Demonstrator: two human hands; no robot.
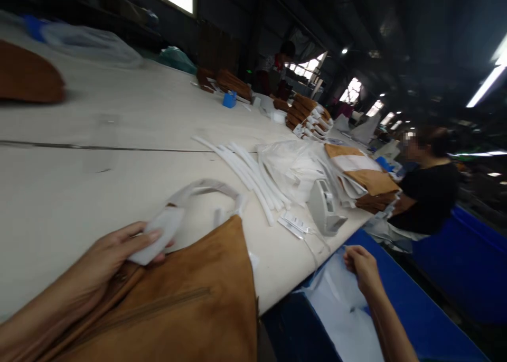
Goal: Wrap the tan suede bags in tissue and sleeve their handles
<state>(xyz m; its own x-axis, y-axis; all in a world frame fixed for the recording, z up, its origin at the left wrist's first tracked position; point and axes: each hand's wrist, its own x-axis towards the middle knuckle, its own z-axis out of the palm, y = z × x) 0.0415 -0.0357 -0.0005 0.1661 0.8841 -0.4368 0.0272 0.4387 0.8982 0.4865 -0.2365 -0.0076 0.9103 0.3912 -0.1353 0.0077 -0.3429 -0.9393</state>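
Observation:
A brown suede-like bag (pixel 190 293) with a zipper line across its face lies at the table's near edge. Its looped handle (pixel 206 185) is covered in whitish wrapping. My left hand (pixel 119 251) pinches a white card-like piece (pixel 160 235) between thumb and fingers, beside one end of the handle. Out past the table edge is my right hand (pixel 362 269), its fingers closed. A sheet of translucent white plastic (pixel 340 298) reaches up to those fingertips; whether anything is gripped there is hard to make out.
White foam tubes (pixel 253 177), a clear plastic bag (pixel 293 164), a grey-white dispenser-like object (pixel 325 209) and white tags (pixel 293 224) lie on the table (pixel 150 119). Stacked brown pieces (pixel 360 169) stand near a person in black (pixel 428 193). Blue bins (pixel 455 256) flank the table. Another person works farther back.

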